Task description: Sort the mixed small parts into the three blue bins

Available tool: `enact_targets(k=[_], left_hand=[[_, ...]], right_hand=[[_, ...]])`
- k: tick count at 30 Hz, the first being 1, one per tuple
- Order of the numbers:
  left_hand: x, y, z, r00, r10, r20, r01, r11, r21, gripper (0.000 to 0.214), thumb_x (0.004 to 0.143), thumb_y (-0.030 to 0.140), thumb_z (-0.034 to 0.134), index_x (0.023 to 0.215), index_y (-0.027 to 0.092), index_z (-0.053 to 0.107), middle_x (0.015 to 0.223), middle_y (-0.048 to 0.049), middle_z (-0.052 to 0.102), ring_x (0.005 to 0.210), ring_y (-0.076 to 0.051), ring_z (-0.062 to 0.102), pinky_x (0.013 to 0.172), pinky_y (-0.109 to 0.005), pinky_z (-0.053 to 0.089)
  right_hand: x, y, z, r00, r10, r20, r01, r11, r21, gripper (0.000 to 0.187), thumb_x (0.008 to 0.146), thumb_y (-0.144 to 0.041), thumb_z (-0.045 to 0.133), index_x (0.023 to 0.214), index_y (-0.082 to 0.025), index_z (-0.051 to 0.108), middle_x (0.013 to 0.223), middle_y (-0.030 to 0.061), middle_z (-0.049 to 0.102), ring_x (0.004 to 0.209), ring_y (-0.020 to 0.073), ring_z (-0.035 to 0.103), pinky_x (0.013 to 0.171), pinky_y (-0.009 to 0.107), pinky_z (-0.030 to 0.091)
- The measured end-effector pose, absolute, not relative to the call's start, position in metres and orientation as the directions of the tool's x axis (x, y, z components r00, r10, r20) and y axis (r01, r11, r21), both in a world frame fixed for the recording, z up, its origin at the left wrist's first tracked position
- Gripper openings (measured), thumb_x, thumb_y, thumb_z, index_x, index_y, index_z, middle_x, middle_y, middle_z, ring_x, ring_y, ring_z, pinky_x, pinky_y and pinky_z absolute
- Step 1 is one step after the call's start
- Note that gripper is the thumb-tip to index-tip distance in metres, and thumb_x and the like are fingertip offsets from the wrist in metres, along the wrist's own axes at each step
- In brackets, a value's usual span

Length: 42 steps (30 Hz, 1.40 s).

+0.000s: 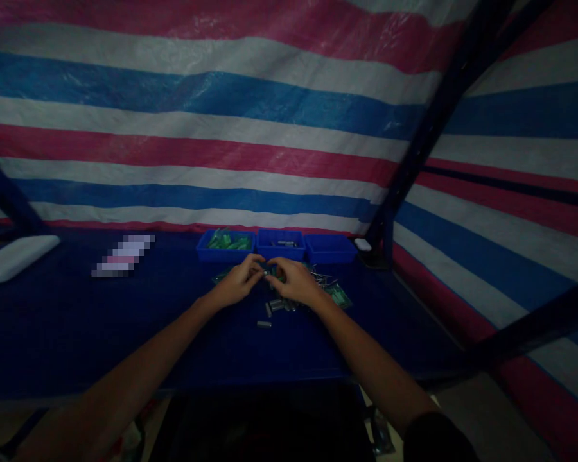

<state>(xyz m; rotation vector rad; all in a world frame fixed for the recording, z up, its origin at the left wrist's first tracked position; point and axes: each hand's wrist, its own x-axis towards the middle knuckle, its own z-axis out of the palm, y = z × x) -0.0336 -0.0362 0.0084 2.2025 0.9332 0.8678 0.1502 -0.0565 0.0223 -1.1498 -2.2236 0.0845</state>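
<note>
My left hand (238, 281) and my right hand (293, 280) meet fingertip to fingertip over the dark blue table (77, 321), just in front of the blue bins. Both are closed in a pinch around a small part (268, 272) too dim to name. Under and around the hands lie green circuit boards (338, 296) and several small metal cylinders (275, 305); one cylinder (264, 324) lies apart, nearer to me. Thin metal pins (324, 278) lie to the right of my right hand.
Three blue bins stand in a row behind the hands: the left bin (225, 247) holds green parts, the middle bin (280, 245) metal parts, the right bin (330, 249) looks bare. A white object (14, 256) lies far left. A striped tarp wall and dark frame post (390, 218) close in.
</note>
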Motion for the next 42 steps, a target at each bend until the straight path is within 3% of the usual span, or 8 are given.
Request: enact_targets(k=[7, 18, 23, 26, 30, 33, 38, 42], left_hand=[[-0.037, -0.037, 0.000, 0.420, 0.843, 0.336, 0.192, -0.444, 0.875, 0.037, 0.083, 0.029, 0.044, 0.115, 0.019, 0.029, 0.069, 0.0045, 0.053, 0.065, -0.010, 0.054, 0.066, -0.024, 0.044], [-0.027, -0.055, 0.018, 0.396, 0.804, 0.444, 0.323, -0.574, 0.753, 0.022, 0.076, 0.033, 0.056, 0.090, 0.017, 0.054, 0.078, -0.0014, 0.059, 0.071, -0.013, 0.055, 0.067, -0.026, 0.046], [-0.023, -0.050, 0.026, 0.324, 0.785, 0.529, 0.401, -0.620, 0.674, 0.020, 0.080, 0.033, 0.050, 0.087, 0.016, 0.057, 0.077, -0.0021, 0.060, 0.071, -0.014, 0.054, 0.067, -0.026, 0.044], [-0.019, -0.041, 0.033, 0.319, 0.788, 0.526, 0.378, -0.615, 0.692, 0.024, 0.083, 0.035, 0.044, 0.084, 0.015, 0.057, 0.077, -0.0020, 0.060, 0.073, -0.014, 0.055, 0.067, -0.026, 0.043], [-0.014, -0.033, 0.038, 0.412, 0.774, 0.481, 0.373, -0.625, 0.686, 0.030, 0.086, 0.037, 0.038, 0.079, 0.015, 0.056, 0.070, -0.0002, 0.058, 0.066, -0.013, 0.053, 0.061, -0.025, 0.041], [-0.018, -0.029, 0.033, 0.567, 0.703, 0.430, 0.435, -0.698, 0.568, 0.024, 0.086, 0.032, 0.039, 0.084, 0.016, 0.056, 0.074, -0.0009, 0.058, 0.069, -0.014, 0.053, 0.063, -0.025, 0.041], [-0.033, -0.030, 0.017, 0.783, 0.541, 0.307, 0.530, -0.839, 0.127, 0.016, 0.083, 0.018, 0.044, 0.093, 0.019, 0.056, 0.091, -0.0051, 0.056, 0.087, -0.018, 0.051, 0.077, -0.031, 0.038], [-0.035, -0.038, 0.018, 0.783, 0.566, 0.258, 0.581, -0.814, 0.025, 0.018, 0.085, 0.027, 0.045, 0.099, 0.022, 0.055, 0.097, -0.0054, 0.054, 0.090, -0.020, 0.049, 0.075, -0.032, 0.036]], right_hand=[[0.138, -0.067, 0.024, -0.568, 0.690, 0.449, 0.735, 0.670, -0.099, 0.017, 0.086, -0.022, 0.045, 0.101, -0.017, 0.052, 0.093, 0.0073, 0.058, 0.090, 0.0171, 0.055, 0.074, 0.026, 0.041], [0.141, -0.058, 0.024, -0.358, 0.767, 0.533, 0.793, 0.551, -0.259, 0.030, 0.091, -0.025, 0.032, 0.070, -0.018, 0.052, 0.065, 0.0015, 0.056, 0.061, 0.0128, 0.052, 0.060, 0.023, 0.034], [0.143, -0.059, 0.026, -0.310, 0.782, 0.540, 0.734, 0.558, -0.387, 0.028, 0.091, -0.031, 0.032, 0.079, -0.019, 0.054, 0.066, -0.0001, 0.057, 0.061, 0.0126, 0.053, 0.058, 0.022, 0.034], [0.146, -0.063, 0.030, -0.311, 0.765, 0.564, 0.724, 0.575, -0.381, 0.022, 0.089, -0.034, 0.038, 0.095, -0.019, 0.053, 0.072, 0.0004, 0.059, 0.065, 0.0138, 0.055, 0.060, 0.022, 0.036], [0.151, -0.056, 0.039, -0.307, 0.729, 0.612, 0.766, 0.570, -0.295, 0.023, 0.089, -0.030, 0.037, 0.081, -0.018, 0.054, 0.070, 0.0017, 0.058, 0.065, 0.0144, 0.054, 0.062, 0.024, 0.037], [0.161, -0.036, 0.043, -0.205, 0.733, 0.649, 0.833, 0.478, -0.277, 0.021, 0.087, -0.031, 0.040, 0.083, -0.018, 0.055, 0.072, 0.0024, 0.058, 0.064, 0.0148, 0.054, 0.061, 0.025, 0.037], [0.182, -0.014, 0.031, -0.093, 0.752, 0.653, 0.868, 0.383, -0.317, 0.029, 0.081, -0.032, 0.049, 0.104, -0.015, 0.053, 0.090, 0.0078, 0.057, 0.080, 0.0182, 0.054, 0.071, 0.029, 0.041], [0.179, -0.025, 0.017, -0.140, 0.778, 0.613, 0.816, 0.441, -0.374, 0.025, 0.082, -0.031, 0.048, 0.102, -0.017, 0.055, 0.088, 0.0063, 0.056, 0.081, 0.0175, 0.054, 0.076, 0.030, 0.042]])
